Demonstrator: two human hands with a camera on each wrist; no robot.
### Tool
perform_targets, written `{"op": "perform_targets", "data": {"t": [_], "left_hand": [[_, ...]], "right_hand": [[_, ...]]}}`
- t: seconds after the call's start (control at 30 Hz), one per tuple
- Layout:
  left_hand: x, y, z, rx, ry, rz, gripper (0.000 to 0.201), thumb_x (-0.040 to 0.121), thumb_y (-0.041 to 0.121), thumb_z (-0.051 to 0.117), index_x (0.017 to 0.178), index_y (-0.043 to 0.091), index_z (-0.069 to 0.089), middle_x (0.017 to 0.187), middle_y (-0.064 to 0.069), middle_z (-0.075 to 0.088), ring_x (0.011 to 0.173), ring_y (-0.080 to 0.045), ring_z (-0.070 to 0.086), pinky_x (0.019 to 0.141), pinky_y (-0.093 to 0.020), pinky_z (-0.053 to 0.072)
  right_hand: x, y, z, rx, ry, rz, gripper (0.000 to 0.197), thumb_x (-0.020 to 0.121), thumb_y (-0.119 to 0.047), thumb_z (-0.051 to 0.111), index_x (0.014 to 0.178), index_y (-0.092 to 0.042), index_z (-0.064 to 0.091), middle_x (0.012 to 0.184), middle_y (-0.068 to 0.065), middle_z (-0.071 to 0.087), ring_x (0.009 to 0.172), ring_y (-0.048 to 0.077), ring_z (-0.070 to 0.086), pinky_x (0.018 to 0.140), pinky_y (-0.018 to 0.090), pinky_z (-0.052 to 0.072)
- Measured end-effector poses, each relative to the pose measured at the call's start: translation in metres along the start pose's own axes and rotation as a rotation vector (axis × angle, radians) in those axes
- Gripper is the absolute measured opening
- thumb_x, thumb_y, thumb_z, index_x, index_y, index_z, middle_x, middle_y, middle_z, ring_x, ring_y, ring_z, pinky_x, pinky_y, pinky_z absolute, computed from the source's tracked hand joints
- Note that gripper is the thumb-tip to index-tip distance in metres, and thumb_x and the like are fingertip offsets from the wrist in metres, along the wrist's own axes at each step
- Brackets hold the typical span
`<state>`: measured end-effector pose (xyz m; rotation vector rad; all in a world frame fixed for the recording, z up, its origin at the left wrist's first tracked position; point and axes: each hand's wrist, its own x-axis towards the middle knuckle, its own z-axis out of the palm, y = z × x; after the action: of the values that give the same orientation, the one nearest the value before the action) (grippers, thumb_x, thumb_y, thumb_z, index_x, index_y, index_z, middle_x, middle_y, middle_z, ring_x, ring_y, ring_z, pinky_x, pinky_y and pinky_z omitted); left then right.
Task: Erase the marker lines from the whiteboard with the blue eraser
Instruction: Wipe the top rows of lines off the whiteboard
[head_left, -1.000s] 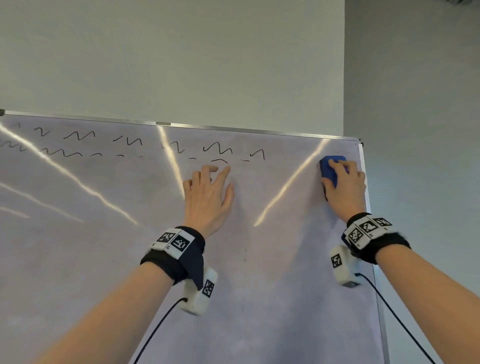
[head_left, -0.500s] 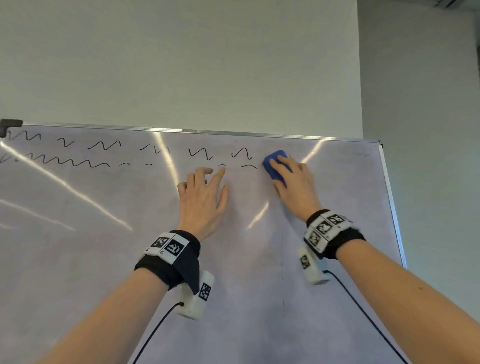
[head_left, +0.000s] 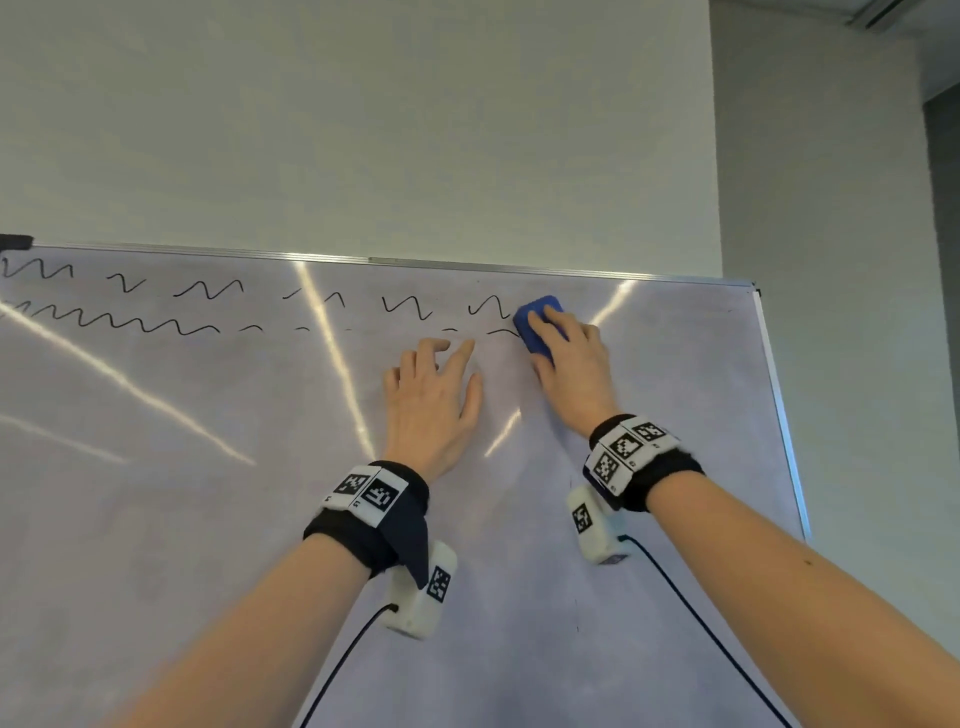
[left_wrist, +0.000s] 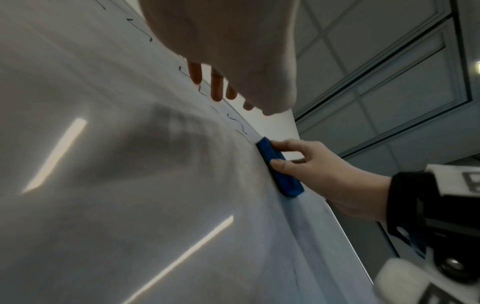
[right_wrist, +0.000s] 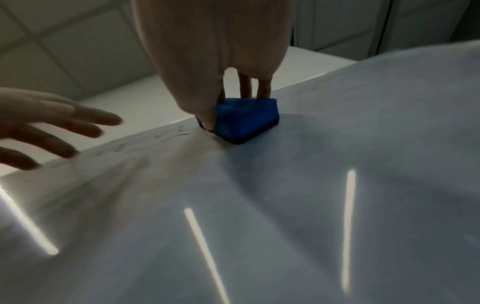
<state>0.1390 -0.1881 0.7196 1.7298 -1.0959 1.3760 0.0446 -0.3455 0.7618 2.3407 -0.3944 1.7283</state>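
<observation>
Holding the eraser (head_left: 535, 325) with curled fingers, the right hand (head_left: 574, 366) presses it on the board (head_left: 208, 519) near the top right corner, touching the lines (head_left: 488, 306). The left hand (head_left: 428, 400) lies flat just beside it, fingers spread.

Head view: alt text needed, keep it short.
A right hand presses a blue eraser against a whiteboard, just right of black squiggles along its top. The left hand rests flat on the board beside it.
</observation>
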Motion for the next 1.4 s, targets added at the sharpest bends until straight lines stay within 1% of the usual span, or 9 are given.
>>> {"op": "perform_targets", "data": {"t": [0.07,0.23,0.37,0.47,0.63,0.73,0.9,1.13,1.4], "left_hand": [[0.002,0.010,0.004,-0.006,-0.009,0.001,0.053,0.090,0.042,0.027,0.132,0.022,0.052,0.124,-0.006,0.048,0.098,-0.025,0.049,0.081,-0.036,0.027],[0.006,0.019,0.010,-0.003,0.034,-0.004,0.052,0.091,0.042,0.027,0.133,0.023,0.050,0.124,-0.005,0.047,0.097,-0.022,0.048,0.081,-0.036,0.029],[0.013,0.054,0.029,-0.046,0.037,-0.018,0.050,0.091,0.041,0.029,0.133,0.023,0.050,0.123,-0.005,0.048,0.097,-0.023,0.048,0.082,-0.038,0.032],[0.017,0.085,0.046,-0.056,0.039,-0.015,0.050,0.091,0.041,0.030,0.133,0.023,0.050,0.123,-0.006,0.049,0.099,-0.025,0.049,0.082,-0.040,0.034],[0.018,0.113,0.062,-0.073,0.049,0.005,0.052,0.091,0.043,0.027,0.132,0.021,0.052,0.122,-0.006,0.048,0.093,-0.023,0.048,0.081,-0.039,0.032],[0.019,0.121,0.071,-0.078,0.050,0.001,0.051,0.091,0.041,0.029,0.131,0.020,0.054,0.120,-0.006,0.050,0.092,-0.022,0.050,0.080,-0.038,0.033],[0.018,0.125,0.074,-0.054,0.032,-0.009,0.052,0.091,0.043,0.027,0.132,0.023,0.052,0.122,-0.004,0.048,0.095,-0.021,0.049,0.081,-0.037,0.033],[0.013,0.099,0.061,-0.029,0.073,-0.054,0.052,0.091,0.042,0.028,0.132,0.022,0.052,0.122,-0.005,0.048,0.095,-0.022,0.049,0.082,-0.040,0.033],[0.006,0.038,0.020,0.045,0.109,-0.114,0.051,0.091,0.042,0.029,0.134,0.024,0.050,0.124,-0.002,0.048,0.097,-0.019,0.045,0.083,-0.036,0.030]], "right_hand": [[-0.001,0.031,-0.010,-0.005,0.009,0.000,0.049,0.092,-0.014,0.053,0.139,-0.015,0.043,0.144,0.010,0.040,0.116,0.038,0.041,0.097,0.045,0.036],[0.011,0.075,-0.029,-0.011,0.050,0.294,0.048,0.092,-0.012,0.050,0.139,-0.015,0.041,0.145,0.008,0.035,0.117,0.039,0.039,0.094,0.046,0.036],[0.002,0.044,-0.017,-0.016,0.001,0.025,0.049,0.091,-0.009,0.050,0.139,-0.016,0.042,0.145,0.007,0.038,0.117,0.037,0.039,0.094,0.044,0.036],[-0.010,0.070,-0.022,-0.018,-0.048,-0.130,0.049,0.089,-0.011,0.057,0.137,-0.015,0.046,0.141,0.007,0.044,0.118,0.036,0.042,0.094,0.046,0.039],[-0.005,0.185,-0.062,-0.061,0.001,0.163,0.048,0.089,-0.011,0.053,0.136,-0.013,0.046,0.141,0.012,0.042,0.113,0.042,0.044,0.092,0.049,0.041],[-0.005,0.221,-0.078,-0.075,0.012,0.274,0.046,0.092,-0.013,0.052,0.137,-0.010,0.043,0.139,0.014,0.040,0.110,0.043,0.041,0.091,0.050,0.041],[0.016,0.193,-0.072,-0.087,0.044,0.463,0.043,0.093,-0.011,0.047,0.135,-0.011,0.040,0.138,0.015,0.034,0.111,0.039,0.038,0.087,0.045,0.037],[0.008,0.105,-0.043,-0.044,-0.029,0.153,0.047,0.094,-0.016,0.046,0.140,-0.017,0.037,0.144,0.008,0.032,0.115,0.036,0.037,0.089,0.043,0.034],[0.031,0.005,-0.008,-0.044,-0.055,0.008,0.049,0.095,-0.017,0.046,0.142,-0.019,0.032,0.144,0.005,0.032,0.115,0.032,0.036,0.089,0.041,0.034]]}}
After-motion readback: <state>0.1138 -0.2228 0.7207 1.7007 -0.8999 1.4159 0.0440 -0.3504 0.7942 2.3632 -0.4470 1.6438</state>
